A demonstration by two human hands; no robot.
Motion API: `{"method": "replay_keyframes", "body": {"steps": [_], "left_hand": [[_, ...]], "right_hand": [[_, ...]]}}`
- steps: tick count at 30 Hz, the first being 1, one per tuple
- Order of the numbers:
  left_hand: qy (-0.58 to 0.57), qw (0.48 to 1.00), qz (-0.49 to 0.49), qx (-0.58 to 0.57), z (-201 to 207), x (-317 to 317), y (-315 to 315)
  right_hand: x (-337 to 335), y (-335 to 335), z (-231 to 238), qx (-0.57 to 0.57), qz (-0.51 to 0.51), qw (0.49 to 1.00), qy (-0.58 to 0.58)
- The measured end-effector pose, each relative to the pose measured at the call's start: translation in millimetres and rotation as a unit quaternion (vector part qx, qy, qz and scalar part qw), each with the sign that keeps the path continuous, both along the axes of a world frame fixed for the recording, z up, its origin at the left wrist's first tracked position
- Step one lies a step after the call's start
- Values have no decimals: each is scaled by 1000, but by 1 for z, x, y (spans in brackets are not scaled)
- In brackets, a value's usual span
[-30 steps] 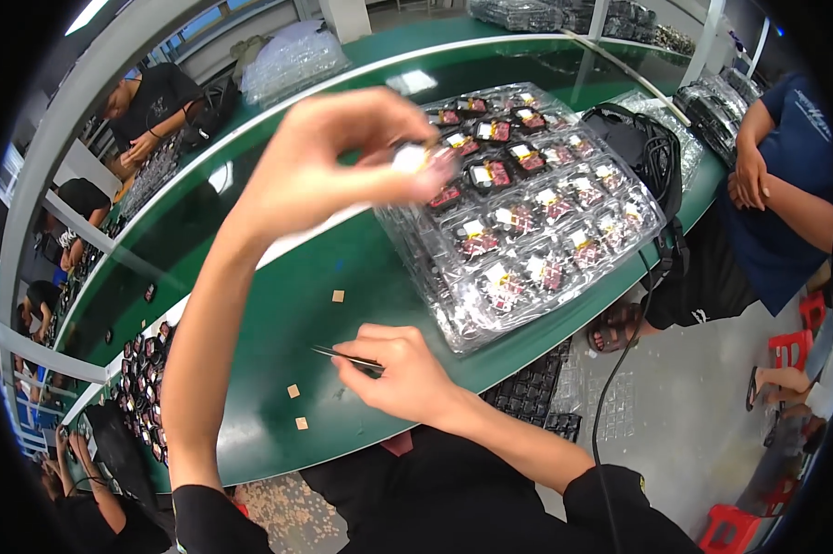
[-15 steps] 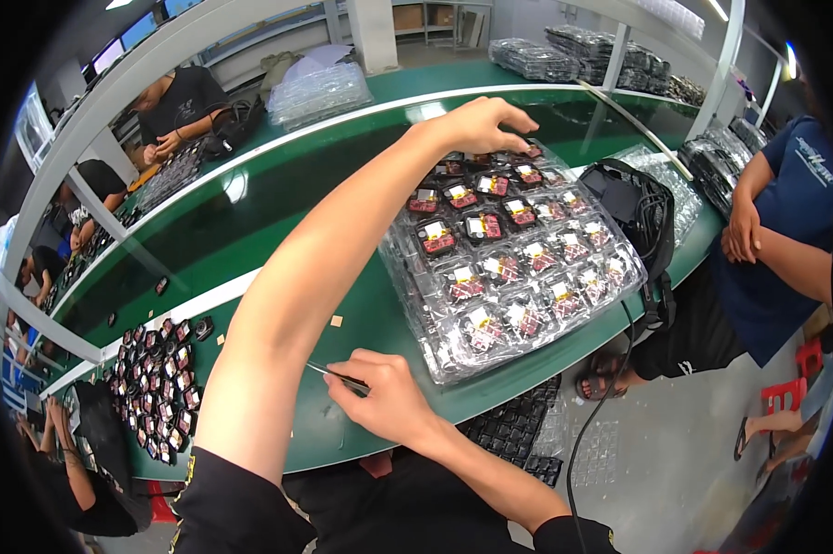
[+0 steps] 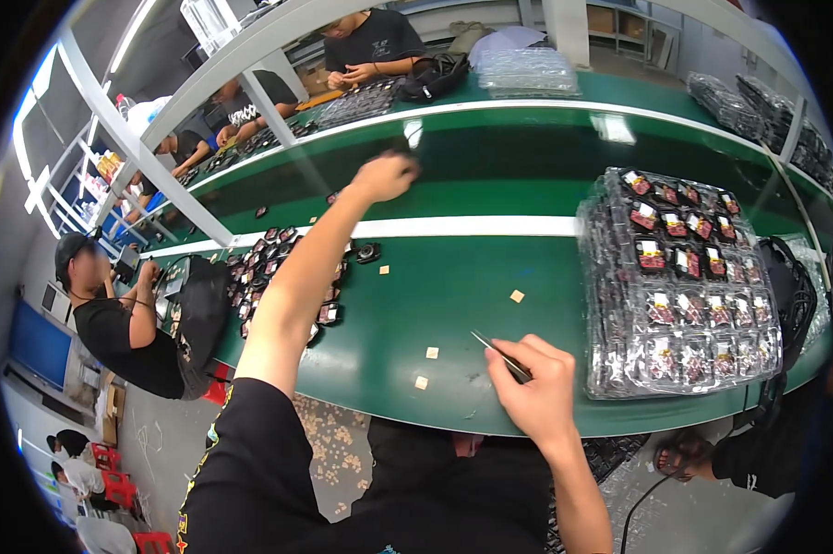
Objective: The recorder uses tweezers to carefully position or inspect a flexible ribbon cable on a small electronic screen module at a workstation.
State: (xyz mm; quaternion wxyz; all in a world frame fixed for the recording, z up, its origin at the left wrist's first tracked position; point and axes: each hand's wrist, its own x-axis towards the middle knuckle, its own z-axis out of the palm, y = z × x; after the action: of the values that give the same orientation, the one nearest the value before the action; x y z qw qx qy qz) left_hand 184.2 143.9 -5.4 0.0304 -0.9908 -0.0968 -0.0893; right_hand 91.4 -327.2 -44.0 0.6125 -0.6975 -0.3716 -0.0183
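Observation:
My left hand (image 3: 386, 177) is stretched out over the dark green sunken strip beyond the table's white edge. Its fingers are closed on a small black device (image 3: 403, 157), blurred by motion. My right hand (image 3: 538, 383) grips a pair of tweezers (image 3: 507, 356) above the near part of the green table, thin metal tip pointing up and left. Right of it stands a stack of clear plastic trays (image 3: 610, 360). In the top tray's pockets sit rows of black devices (image 3: 687, 262) with red, white and yellow faces. Beneath my left forearm lies a pile of similar devices (image 3: 250, 282).
Small tan squares (image 3: 518, 296) are scattered on the green table (image 3: 472, 263). A black bag with cables (image 3: 795, 286) lies beside the trays. Clear trays (image 3: 527, 72) are stacked across the strip. Co-workers sit opposite and at the left; a metal frame (image 3: 269, 106) rises at the far side.
My left hand has swung left from the top tray to over the sunken strip, a dark device in it. The view has turned left. My right hand still holds the tweezers.

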Motion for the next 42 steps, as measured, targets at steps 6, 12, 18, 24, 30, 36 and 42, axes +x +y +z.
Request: {"method": "replay_keyframes", "body": {"steps": [6,12,18,24,30,36,42], "left_hand": [[-82,983,137,-90,-17,-130,104],[-76,981,-16,-178,-7,-102,19],[43,916,-267,-297,1,-134,-160],[-38,912,-264,-313,-13,-155,-189],[-66,919,-278,-270,-30,-149,-186],[-70,898,-315,-299,-32,-154,-192],[-8,872,-323,-367,-32,-159,-198]], "right_hand": [[-1,4,3,-19,3,1000,-15],[-3,5,4,-60,-15,998,-17],[1,3,-1,-51,-54,997,-16],[4,6,1,-76,-49,996,3],[5,6,-1,-100,-61,993,3],[4,5,-1,-99,-43,993,52],[5,0,-2,-118,-23,990,72]]}}
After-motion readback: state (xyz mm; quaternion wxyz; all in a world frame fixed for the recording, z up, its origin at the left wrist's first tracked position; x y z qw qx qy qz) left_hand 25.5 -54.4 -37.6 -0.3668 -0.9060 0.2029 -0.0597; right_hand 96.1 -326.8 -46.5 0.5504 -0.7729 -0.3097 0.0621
